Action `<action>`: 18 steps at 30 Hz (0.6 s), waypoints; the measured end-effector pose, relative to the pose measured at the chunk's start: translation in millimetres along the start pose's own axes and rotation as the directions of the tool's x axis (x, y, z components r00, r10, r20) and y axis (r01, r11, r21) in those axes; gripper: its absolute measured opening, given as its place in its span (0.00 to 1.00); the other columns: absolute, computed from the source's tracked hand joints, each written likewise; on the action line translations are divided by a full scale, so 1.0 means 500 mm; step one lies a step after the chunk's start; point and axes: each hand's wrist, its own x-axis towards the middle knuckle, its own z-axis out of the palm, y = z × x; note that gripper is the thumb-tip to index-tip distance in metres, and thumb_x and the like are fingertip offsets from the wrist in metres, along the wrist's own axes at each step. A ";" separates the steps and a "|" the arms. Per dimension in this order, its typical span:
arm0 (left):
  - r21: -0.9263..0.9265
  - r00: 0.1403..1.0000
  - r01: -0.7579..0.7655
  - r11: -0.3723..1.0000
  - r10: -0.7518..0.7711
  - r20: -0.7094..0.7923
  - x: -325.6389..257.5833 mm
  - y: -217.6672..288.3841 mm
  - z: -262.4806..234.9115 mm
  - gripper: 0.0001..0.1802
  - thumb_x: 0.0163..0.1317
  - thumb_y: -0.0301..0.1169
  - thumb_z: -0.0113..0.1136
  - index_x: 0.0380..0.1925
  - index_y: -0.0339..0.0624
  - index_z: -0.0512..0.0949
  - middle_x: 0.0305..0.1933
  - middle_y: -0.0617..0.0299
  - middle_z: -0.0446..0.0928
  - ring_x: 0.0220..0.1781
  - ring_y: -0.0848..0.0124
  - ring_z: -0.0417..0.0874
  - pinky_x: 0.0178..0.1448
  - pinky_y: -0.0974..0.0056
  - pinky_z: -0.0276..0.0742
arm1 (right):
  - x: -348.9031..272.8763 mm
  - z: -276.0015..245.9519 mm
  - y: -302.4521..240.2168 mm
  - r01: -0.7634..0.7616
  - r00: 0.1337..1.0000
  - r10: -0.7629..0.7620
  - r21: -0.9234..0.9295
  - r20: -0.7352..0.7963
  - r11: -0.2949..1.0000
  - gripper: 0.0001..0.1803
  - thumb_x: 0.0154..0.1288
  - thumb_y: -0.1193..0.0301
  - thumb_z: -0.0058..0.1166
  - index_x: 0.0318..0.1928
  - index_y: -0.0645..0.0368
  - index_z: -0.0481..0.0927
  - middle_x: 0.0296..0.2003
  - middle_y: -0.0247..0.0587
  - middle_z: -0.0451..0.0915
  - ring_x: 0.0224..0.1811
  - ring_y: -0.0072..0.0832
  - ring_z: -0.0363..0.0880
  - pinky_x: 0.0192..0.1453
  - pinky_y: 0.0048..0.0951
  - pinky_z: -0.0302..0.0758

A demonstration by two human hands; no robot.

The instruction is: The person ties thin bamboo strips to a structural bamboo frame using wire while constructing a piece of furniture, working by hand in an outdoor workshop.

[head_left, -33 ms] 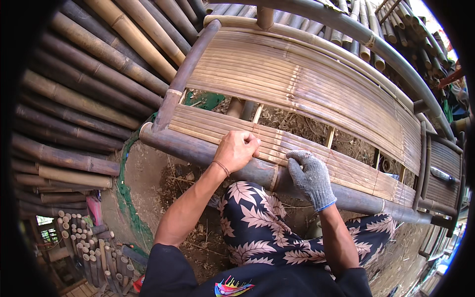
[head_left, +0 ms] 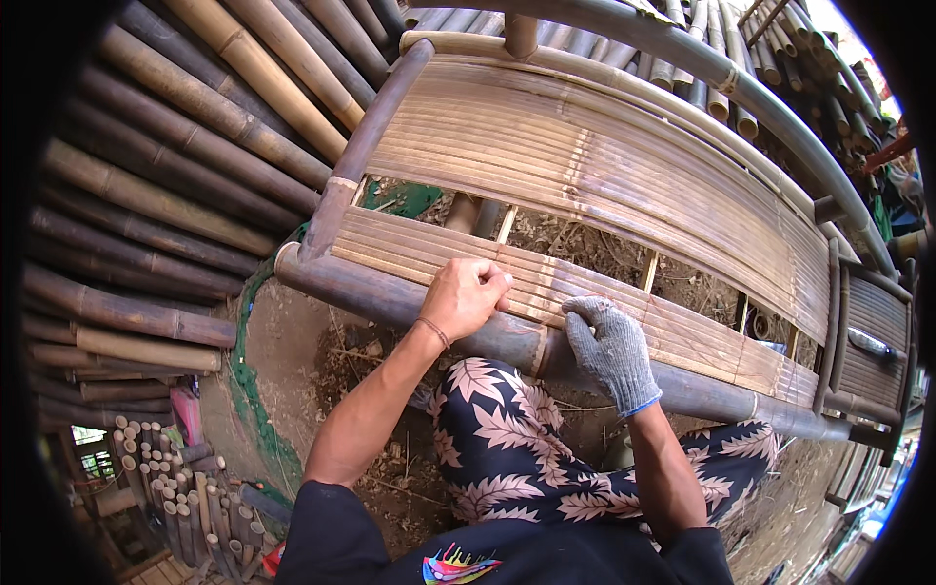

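Note:
My bare left hand (head_left: pixel 470 295) is closed in a pinch just above the near edge of a strip of bamboo slats (head_left: pixel 390 237) on a bamboo bench. A thin reddish string (head_left: pixel 606 296) shows by the fingers of my right hand (head_left: pixel 612 349), which wears a grey knitted glove and is curled closed. The string is very fine, and the fingertips hide most of it. Both hands hover over the thick dark bamboo front rail (head_left: pixel 390 300), a short gap between them. Similar string binding crosses the slats farther right.
Behind an open gap with crosspieces lies a wider slatted panel (head_left: pixel 487 127). A curved bamboo rail (head_left: pixel 673 44) runs along the far side. Dark bamboo poles (head_left: pixel 166 200) lean at left, and cut bamboo pieces (head_left: pixel 185 497) stand lower left. Green netting (head_left: pixel 250 390) lies on the ground.
Both hands stay almost in place. The fine string above my left hand, visible a moment earlier, is now harder to see.

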 end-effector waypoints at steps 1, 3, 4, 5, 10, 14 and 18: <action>-0.024 1.000 0.002 1.000 -0.002 0.002 -0.001 0.002 -0.002 0.16 0.70 0.37 0.60 0.29 0.35 0.82 0.24 0.62 0.83 0.23 0.78 0.80 0.29 0.70 0.76 | -0.001 -0.001 -0.001 -0.011 1.000 0.011 -0.001 0.002 1.000 0.12 0.68 0.66 0.53 0.44 0.58 0.86 0.41 0.52 0.85 0.46 0.49 0.84 0.50 0.42 0.80; -0.070 1.000 0.008 0.998 -0.008 0.002 -0.012 0.010 -0.011 0.15 0.69 0.36 0.61 0.28 0.35 0.82 0.24 0.63 0.83 0.23 0.79 0.79 0.28 0.71 0.75 | 0.002 -0.002 -0.001 -0.025 1.000 0.026 -0.016 0.012 1.000 0.12 0.68 0.67 0.53 0.44 0.58 0.86 0.41 0.53 0.85 0.46 0.49 0.84 0.51 0.43 0.80; -0.171 0.999 0.037 0.985 -0.030 0.039 -0.020 0.016 -0.013 0.15 0.69 0.36 0.61 0.28 0.35 0.82 0.23 0.63 0.82 0.22 0.80 0.78 0.28 0.72 0.74 | 0.003 -0.002 -0.001 -0.031 0.999 0.031 -0.023 0.019 0.999 0.12 0.68 0.67 0.52 0.44 0.58 0.86 0.41 0.53 0.85 0.46 0.49 0.84 0.51 0.43 0.80; -0.269 0.996 0.068 0.961 -0.049 0.078 -0.029 0.021 -0.015 0.15 0.69 0.35 0.60 0.28 0.36 0.82 0.23 0.64 0.81 0.22 0.80 0.77 0.27 0.74 0.73 | 0.006 0.000 0.000 -0.027 1.000 0.027 0.004 0.015 1.000 0.12 0.69 0.67 0.52 0.44 0.58 0.86 0.41 0.53 0.85 0.46 0.49 0.84 0.51 0.43 0.80; -0.465 0.943 0.279 0.840 -0.149 0.298 -0.068 0.026 -0.012 0.14 0.71 0.37 0.61 0.31 0.37 0.83 0.22 0.67 0.79 0.21 0.83 0.75 0.25 0.77 0.70 | 0.046 0.019 -0.003 -0.109 0.992 0.091 0.243 0.081 0.964 0.15 0.71 0.64 0.52 0.45 0.61 0.84 0.41 0.55 0.85 0.45 0.51 0.84 0.49 0.42 0.79; -0.478 0.940 0.296 0.827 -0.164 0.298 -0.090 0.021 0.000 0.16 0.72 0.40 0.60 0.35 0.37 0.83 0.24 0.66 0.80 0.21 0.83 0.75 0.26 0.77 0.70 | 0.101 0.023 -0.040 -0.035 0.897 -0.065 0.218 0.437 0.975 0.13 0.65 0.76 0.53 0.50 0.62 0.80 0.31 0.48 0.83 0.34 0.36 0.86 0.34 0.33 0.81; -0.500 0.961 0.247 0.830 -0.142 0.238 -0.098 0.015 0.006 0.16 0.73 0.39 0.57 0.35 0.36 0.82 0.24 0.65 0.80 0.21 0.82 0.75 0.26 0.77 0.70 | 0.121 0.043 -0.059 -0.170 0.854 -0.038 0.348 0.519 0.922 0.09 0.61 0.80 0.54 0.42 0.59 0.81 0.28 0.44 0.80 0.27 0.34 0.83 0.25 0.33 0.80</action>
